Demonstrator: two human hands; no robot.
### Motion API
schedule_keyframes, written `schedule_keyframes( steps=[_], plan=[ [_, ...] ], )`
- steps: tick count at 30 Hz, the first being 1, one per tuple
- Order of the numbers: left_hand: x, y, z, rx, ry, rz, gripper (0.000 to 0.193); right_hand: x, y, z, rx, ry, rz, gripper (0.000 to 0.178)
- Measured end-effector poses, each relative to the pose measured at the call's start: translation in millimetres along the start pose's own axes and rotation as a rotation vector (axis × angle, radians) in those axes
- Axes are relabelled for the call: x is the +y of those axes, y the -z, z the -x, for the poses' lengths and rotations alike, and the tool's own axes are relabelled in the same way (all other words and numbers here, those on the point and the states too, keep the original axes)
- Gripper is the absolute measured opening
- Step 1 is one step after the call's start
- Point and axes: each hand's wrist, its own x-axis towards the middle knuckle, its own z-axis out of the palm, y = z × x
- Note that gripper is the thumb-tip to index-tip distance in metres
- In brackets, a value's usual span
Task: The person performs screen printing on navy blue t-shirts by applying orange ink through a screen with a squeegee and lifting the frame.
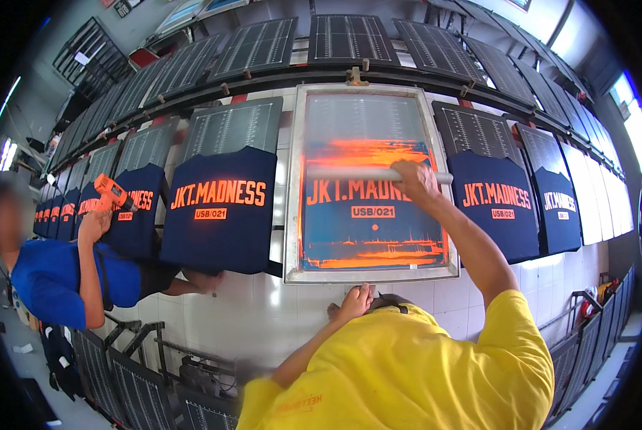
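My right hand (415,179) grips a long pale squeegee (350,173) from above, its fingers wrapped over the bar. The squeegee lies crosswise on the mesh of a metal-framed printing screen (290,215). Bright orange ink (364,149) is smeared across the mesh beyond the squeegee and along the near end. Through the mesh a dark T-shirt with orange lettering shows. Below the screen's near edge, in front of my waist, my left hand (355,302) is closed; whatever its fingers hold is hidden.
Printed navy T-shirts (217,236) (493,233) lie on black boards either side of the screen. At the left a person in blue (56,279) holds an orange power tool (111,192). A rail (264,80) runs behind; black racks (138,380) stand low at left.
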Motion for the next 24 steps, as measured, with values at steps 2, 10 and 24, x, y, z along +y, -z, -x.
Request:
schedule_keyframes(
  steps=[2,10,24],
  plan=[
    [-3.6,3.3,0.9,-0.014,0.012,0.053,0.049,1.6,5.2,-27.5,-0.055,-0.031,-0.011,0.029],
    [3.2,0.1,6.5,-0.014,-0.044,0.095,0.048,26.9,-4.5,-65.8,-0.158,-0.13,0.092,0.021],
    [10.5,5.7,8.4,0.045,-0.05,-0.055,0.054,22.9,-2.0,-78.1,-0.239,-0.164,0.082,0.024]
  ],
)
